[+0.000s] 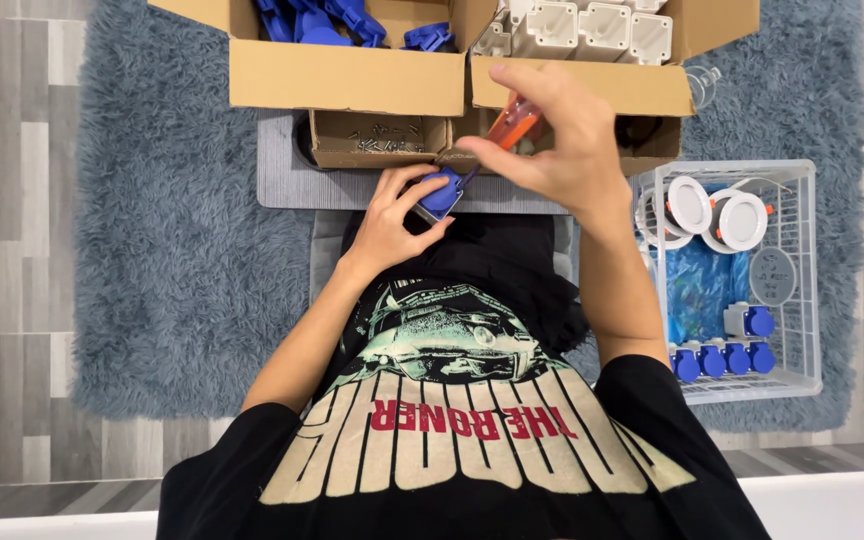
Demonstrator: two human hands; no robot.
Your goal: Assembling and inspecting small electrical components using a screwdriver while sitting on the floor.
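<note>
My left hand (392, 215) grips a small blue plastic socket part (441, 193) just above my lap. My right hand (560, 140) is closed around a screwdriver with an orange translucent handle (512, 126). Its dark shaft slants down-left and the tip meets the blue part. Both hands are in front of two cardboard boxes. The tip's exact contact point is partly hidden by my fingers.
A cardboard box of blue parts (347, 70) stands beside a box of white housings (592, 45). In front lies a small tray of screws (377, 140) on a grey mat (287, 175). A white wire basket (737, 275) at right holds white round fittings and assembled blue pieces. A shaggy blue-grey rug (172, 250) lies underneath.
</note>
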